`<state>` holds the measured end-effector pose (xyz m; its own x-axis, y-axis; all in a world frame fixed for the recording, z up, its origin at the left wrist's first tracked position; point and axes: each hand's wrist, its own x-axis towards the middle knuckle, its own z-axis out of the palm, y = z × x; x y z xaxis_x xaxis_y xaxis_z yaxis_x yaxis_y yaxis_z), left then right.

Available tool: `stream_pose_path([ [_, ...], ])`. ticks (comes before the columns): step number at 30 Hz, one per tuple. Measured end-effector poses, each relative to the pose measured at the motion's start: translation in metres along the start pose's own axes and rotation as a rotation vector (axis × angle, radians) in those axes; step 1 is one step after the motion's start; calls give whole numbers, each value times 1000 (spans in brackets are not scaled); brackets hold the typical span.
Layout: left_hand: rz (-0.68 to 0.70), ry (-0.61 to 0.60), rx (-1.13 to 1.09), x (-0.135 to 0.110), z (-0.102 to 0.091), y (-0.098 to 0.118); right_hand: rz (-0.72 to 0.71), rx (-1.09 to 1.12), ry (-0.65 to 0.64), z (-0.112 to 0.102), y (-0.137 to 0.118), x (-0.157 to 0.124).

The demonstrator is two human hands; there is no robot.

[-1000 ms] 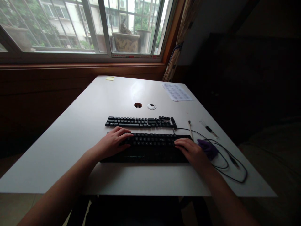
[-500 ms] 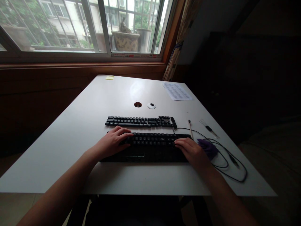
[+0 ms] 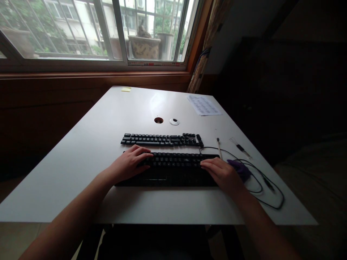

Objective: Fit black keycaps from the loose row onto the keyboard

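Note:
A black keyboard (image 3: 173, 169) lies on the white table (image 3: 94, 144) in front of me. My left hand (image 3: 129, 163) rests on its left end, fingers stretched over the keys. On the right end lies my right hand (image 3: 222, 173), fingers flat and pointing left. Neither hand holds anything. Just behind the keyboard sits a row of loose black keycaps (image 3: 162, 139). A black cable (image 3: 260, 187) loops off the keyboard's right side, round a purple object (image 3: 240, 169) beside my right hand.
A thin brush (image 3: 218, 143) and a small tool (image 3: 240, 147) lie right of the keycaps. A printed sheet (image 3: 204, 105) sits at the far right corner, a yellow sticky note (image 3: 126, 89) at the far edge. A cable hole (image 3: 158, 120) and its cap (image 3: 174, 122) mark the middle. A window is beyond.

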<state>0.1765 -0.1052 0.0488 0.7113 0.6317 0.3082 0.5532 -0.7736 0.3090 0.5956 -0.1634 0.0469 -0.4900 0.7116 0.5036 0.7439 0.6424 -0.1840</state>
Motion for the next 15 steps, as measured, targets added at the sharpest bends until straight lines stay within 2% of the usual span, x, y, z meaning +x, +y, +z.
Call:
stream_pose_path([
  [7, -3, -7, 9, 0, 0, 0, 26, 25, -29, 0, -1, 1],
  [15, -1, -13, 5, 0, -3, 2, 76, 48, 74, 7, -4, -5],
])
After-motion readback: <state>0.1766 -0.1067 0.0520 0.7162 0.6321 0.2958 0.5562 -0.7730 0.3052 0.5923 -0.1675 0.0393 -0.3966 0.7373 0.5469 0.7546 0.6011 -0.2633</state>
